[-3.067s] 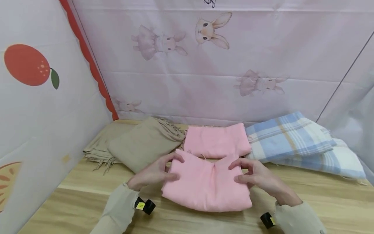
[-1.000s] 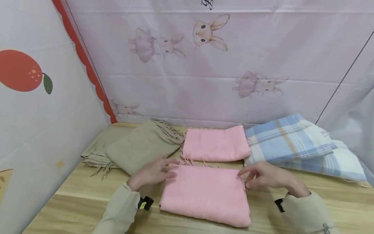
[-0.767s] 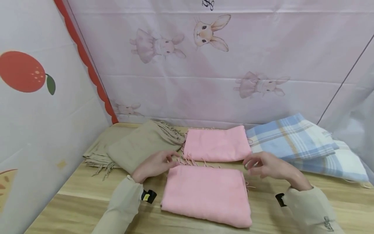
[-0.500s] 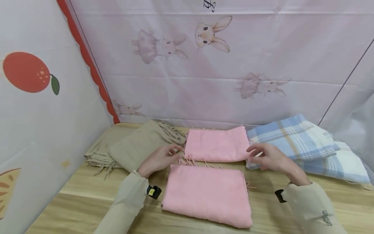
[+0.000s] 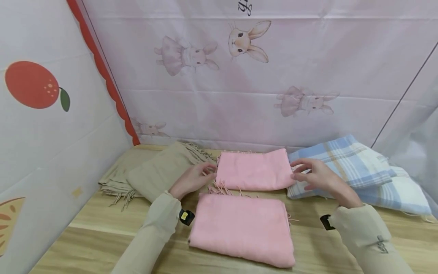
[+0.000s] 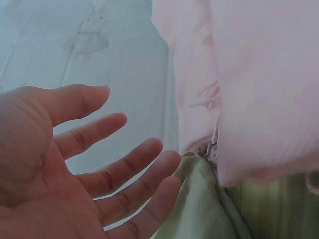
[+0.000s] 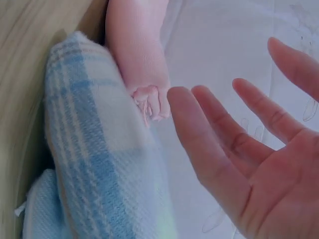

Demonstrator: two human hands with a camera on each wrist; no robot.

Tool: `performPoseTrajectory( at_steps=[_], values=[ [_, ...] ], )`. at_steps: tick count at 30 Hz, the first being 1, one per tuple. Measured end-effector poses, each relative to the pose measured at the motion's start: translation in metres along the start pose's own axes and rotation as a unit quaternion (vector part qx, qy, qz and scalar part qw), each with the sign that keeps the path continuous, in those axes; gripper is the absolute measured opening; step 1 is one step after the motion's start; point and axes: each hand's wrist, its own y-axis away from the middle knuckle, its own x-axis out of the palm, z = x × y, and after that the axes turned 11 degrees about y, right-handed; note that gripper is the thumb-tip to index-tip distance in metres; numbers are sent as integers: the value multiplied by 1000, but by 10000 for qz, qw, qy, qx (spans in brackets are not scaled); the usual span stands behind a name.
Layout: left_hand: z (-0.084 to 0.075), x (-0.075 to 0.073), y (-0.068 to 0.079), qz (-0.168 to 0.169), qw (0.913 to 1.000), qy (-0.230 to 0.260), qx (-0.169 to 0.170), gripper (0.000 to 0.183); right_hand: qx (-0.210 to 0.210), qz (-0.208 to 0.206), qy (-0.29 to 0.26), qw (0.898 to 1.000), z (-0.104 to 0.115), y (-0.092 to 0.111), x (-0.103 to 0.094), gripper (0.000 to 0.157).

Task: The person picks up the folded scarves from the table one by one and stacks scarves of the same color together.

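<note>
A folded pink scarf (image 5: 253,171) lies at the back middle of the table, with fringe along its left side. My left hand (image 5: 195,179) is at its left edge, fingers spread and relaxed in the left wrist view, holding nothing. At the opposite edge is my right hand (image 5: 318,177), its fingers apart and loosely bent around air in the right wrist view. A second folded pink scarf (image 5: 243,228), fringed at its far edge and right side, lies flat in front, between the forearms.
Two folded beige scarves (image 5: 155,171) overlap at the back left, close by the left hand. Blue-and-white plaid scarves (image 5: 342,163) overlap at the back right, partly behind the right hand. A printed cloth wall (image 5: 212,114) rises behind the wooden table (image 5: 85,236).
The near pink scarf was gripped and bunched, then laid flat and let go. Both hands have since moved away from me to the sides of the far pink scarf.
</note>
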Motion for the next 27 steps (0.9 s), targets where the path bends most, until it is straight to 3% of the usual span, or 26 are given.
performPoseTrajectory(
  at_steps=[8, 27],
  values=[
    [-2, 4, -6, -90, 9999, -38, 57, 36, 229, -19, -89, 9997, -1, -6, -3, 55],
    [1, 10, -25, -277, 9994, 64, -195, 35, 655, 155, -223, 9975, -1, -23, -12, 64]
  ],
)
